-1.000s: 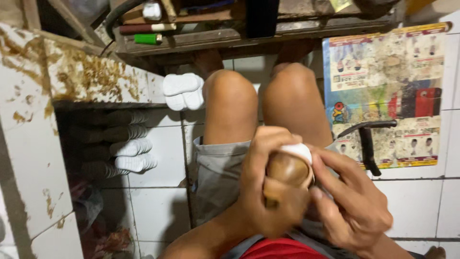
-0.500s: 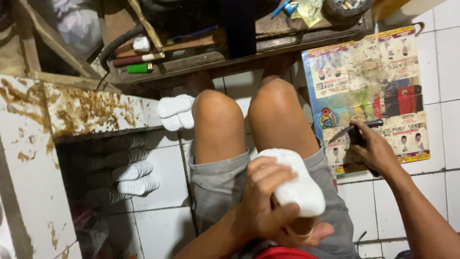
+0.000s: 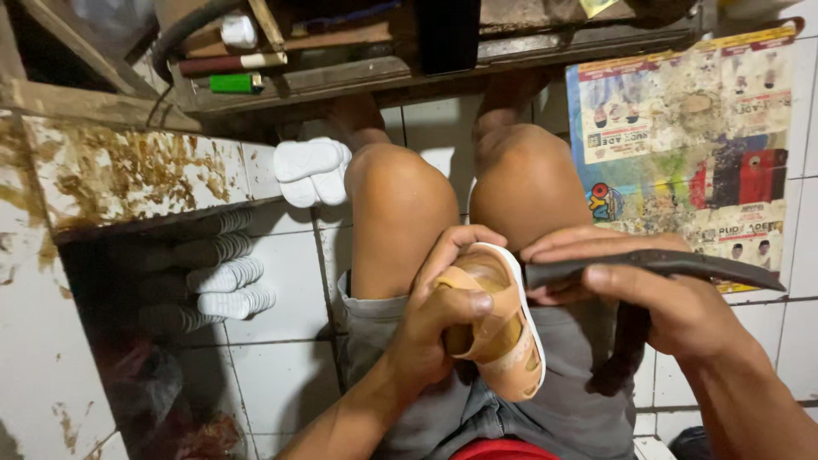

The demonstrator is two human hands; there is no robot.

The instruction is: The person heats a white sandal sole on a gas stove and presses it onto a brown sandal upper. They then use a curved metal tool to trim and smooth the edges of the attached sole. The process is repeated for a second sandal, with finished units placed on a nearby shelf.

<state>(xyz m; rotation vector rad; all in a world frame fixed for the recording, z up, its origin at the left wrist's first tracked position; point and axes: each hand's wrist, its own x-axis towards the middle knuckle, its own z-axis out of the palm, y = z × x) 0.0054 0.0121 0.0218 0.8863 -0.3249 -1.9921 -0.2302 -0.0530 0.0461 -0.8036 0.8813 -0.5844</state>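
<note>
Tan and small, a little sandal (image 3: 494, 336) with a white sole sits in the left hand (image 3: 439, 319). The fingers are wrapped tight around it, with the thumb lying across the top strap. The sandal rests over the person's lap, just below the two bare knees (image 3: 464, 200). Right beside it, the right hand (image 3: 656, 298) is closed around a dark curved tool (image 3: 656, 266). The tool's near end almost touches the sandal's white edge, and its far end points away past the hand. Behind that hand, a messy printed paper (image 3: 682, 128) lies on the white tiles. Past the left hand, white soles (image 3: 311, 170) sit by a dirty ledge.
</note>
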